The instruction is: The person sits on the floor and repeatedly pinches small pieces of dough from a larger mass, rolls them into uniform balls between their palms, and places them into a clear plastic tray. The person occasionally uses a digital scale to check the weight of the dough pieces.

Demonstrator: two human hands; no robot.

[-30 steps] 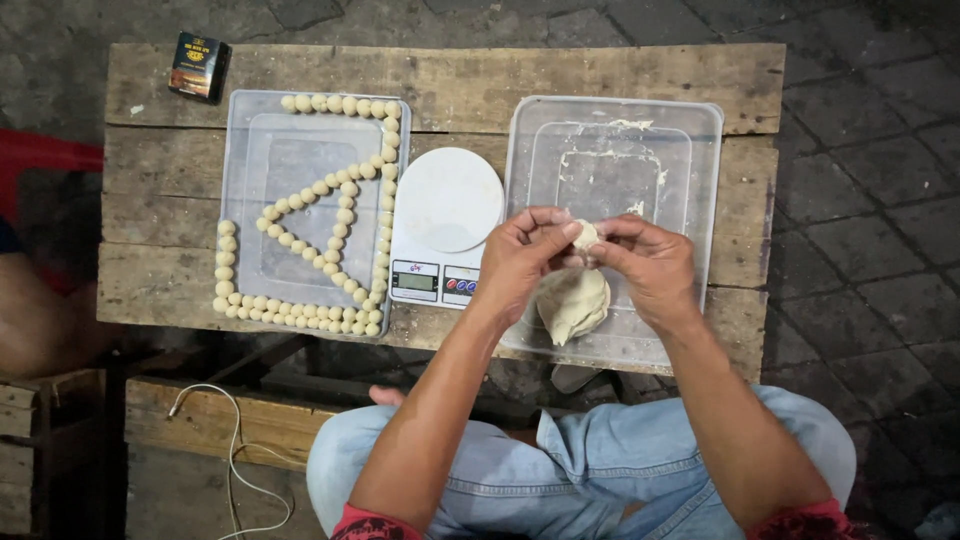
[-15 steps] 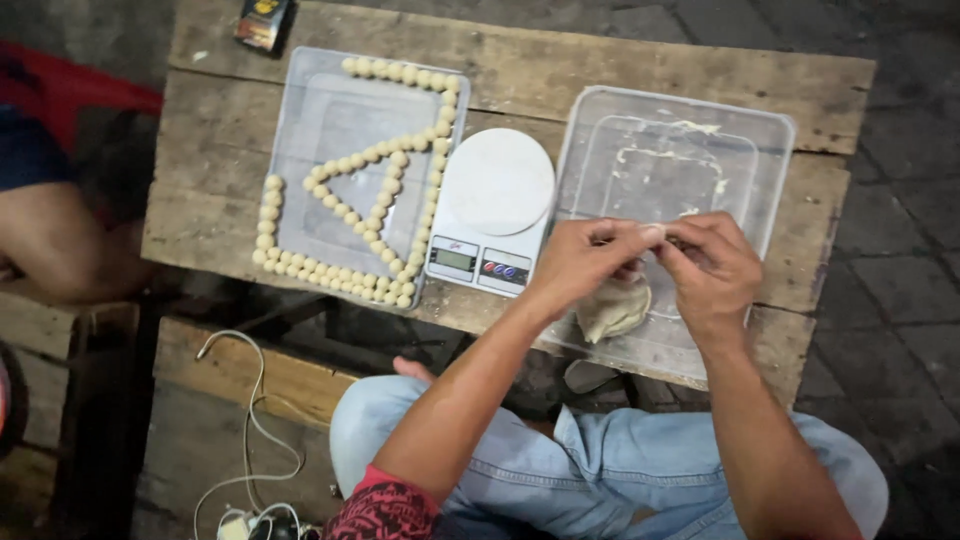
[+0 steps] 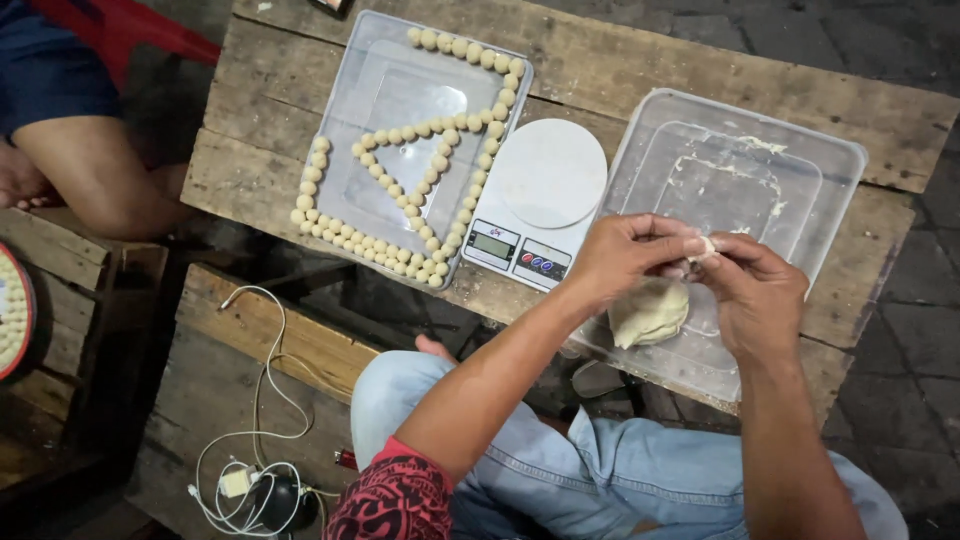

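My left hand (image 3: 625, 258) and my right hand (image 3: 752, 292) meet fingertip to fingertip over a clear plastic lid (image 3: 800, 160), pinching a small pale piece of dough (image 3: 704, 247) between them. Just below the hands a larger lump of dough (image 3: 648, 313) lies on that lid. To the left stands a white kitchen scale (image 3: 540, 190) with a bare round plate. Further left a second clear lid (image 3: 400, 90) carries several small dough balls (image 3: 400, 135) set in rows along its edges and in a triangle.
Everything rests on a rough wooden plank table (image 3: 650, 60). Another person's arm (image 3: 95, 175) and a red stool (image 3: 110, 25) are at the far left. White cables and a charger (image 3: 245, 480) lie on the floor below. My knees in blue jeans (image 3: 560, 470) are under the table edge.
The view has shifted, so the table now sits further right and higher. My hands stay joined over the right lid, still working the small piece above the dough lump.
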